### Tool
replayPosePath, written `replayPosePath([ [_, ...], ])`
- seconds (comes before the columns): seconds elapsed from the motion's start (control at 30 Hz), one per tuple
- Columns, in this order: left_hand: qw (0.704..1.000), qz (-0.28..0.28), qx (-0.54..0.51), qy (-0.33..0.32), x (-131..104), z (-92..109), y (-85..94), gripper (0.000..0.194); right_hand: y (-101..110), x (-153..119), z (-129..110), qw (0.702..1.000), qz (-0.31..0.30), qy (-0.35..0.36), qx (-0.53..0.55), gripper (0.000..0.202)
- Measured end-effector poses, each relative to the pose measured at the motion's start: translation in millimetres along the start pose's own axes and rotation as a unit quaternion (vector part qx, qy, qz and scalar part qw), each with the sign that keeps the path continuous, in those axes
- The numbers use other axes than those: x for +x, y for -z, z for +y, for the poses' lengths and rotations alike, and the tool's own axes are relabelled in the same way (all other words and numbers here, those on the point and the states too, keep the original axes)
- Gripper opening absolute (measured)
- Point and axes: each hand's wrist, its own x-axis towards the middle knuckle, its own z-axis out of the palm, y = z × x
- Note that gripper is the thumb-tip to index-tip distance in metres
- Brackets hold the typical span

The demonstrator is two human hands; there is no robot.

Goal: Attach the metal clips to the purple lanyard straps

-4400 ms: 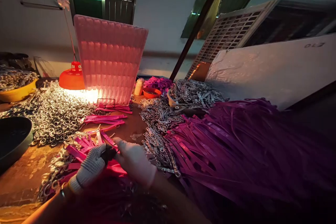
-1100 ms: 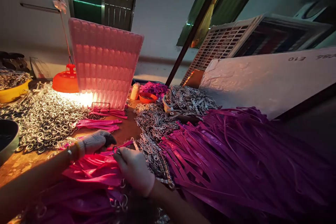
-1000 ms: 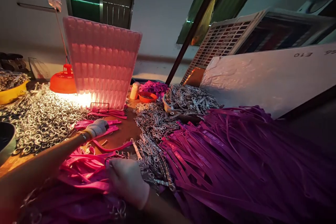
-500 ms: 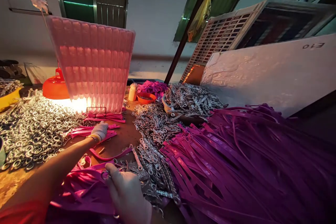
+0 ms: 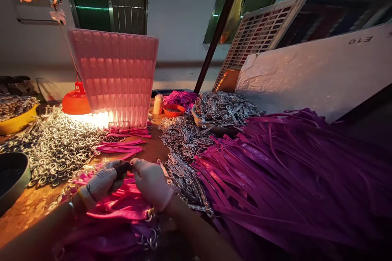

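Note:
My left hand [image 5: 102,181], in a dotted knit glove, is closed, its fingertips in dark shadow. Against it, my right hand [image 5: 152,183], in a pale glove, pinches with thumb and forefinger. What lies between the fingertips is too dark and small to make out. Beneath both hands spreads a heap of magenta straps [image 5: 119,212], some with metal rings [image 5: 150,214] at their ends. Just beyond the hands lie a few more pink straps [image 5: 121,147]. Beside my right hand runs a pile of metal chain pieces [image 5: 186,183].
A large heap of metal rings [image 5: 61,147] lies left under an orange lamp [image 5: 76,101], by a ribbed translucent panel [image 5: 119,77]. A dark bowl [image 5: 23,183] stands near left. Purple straps [image 5: 275,179] cover the right side. Behind are a red bowl [image 5: 174,110] and a white bottle [image 5: 158,104].
My left hand has come back from the pink straps near the panel to meet my right hand. My right hand has moved up and forward. The camera view has shifted slightly.

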Motion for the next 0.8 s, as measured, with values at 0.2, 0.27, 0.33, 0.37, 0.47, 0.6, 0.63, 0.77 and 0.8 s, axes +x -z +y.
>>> replayPosePath([
  [0.2, 0.973, 0.005, 0.175, -0.147, -15, -19, -3.7, 0.006, -4, -17, -14, 0.997, -0.016, 0.030, -0.068, 0.020],
  [0.27, 0.979, -0.010, 0.162, -0.123, -20, -26, -1.2, 0.012, -3, -20, -18, 0.998, -0.019, 0.021, -0.057, 0.020],
  [0.33, 0.991, -0.013, 0.113, -0.077, -27, -31, 0.5, 0.019, 2, -22, -21, 0.999, -0.027, 0.032, -0.033, 0.021],
  [0.37, 0.994, -0.002, 0.093, -0.064, -31, -32, 0.6, 0.021, 5, -23, -23, 0.998, -0.034, 0.042, -0.025, 0.027],
  [0.47, 0.993, 0.043, 0.089, -0.062, -39, -33, -2.2, 0.022, 13, -24, -25, 0.995, -0.064, 0.058, -0.040, 0.040],
  [0.6, 0.985, 0.055, 0.130, -0.094, -41, -39, -4.9, 0.018, 10, -27, -24, 0.987, -0.102, 0.090, -0.080, 0.026],
  [0.63, 0.982, 0.054, 0.145, -0.110, -41, -42, -4.9, 0.018, 8, -29, -23, 0.985, -0.107, 0.106, -0.090, 0.025],
  [0.77, 0.968, 0.050, 0.199, -0.148, -40, -49, -6.3, 0.021, 0, -36, -19, 0.973, -0.112, 0.154, -0.134, 0.026],
  [0.8, 0.965, 0.053, 0.208, -0.154, -40, -48, -7.1, 0.021, -1, -37, -19, 0.970, -0.111, 0.161, -0.141, 0.028],
])
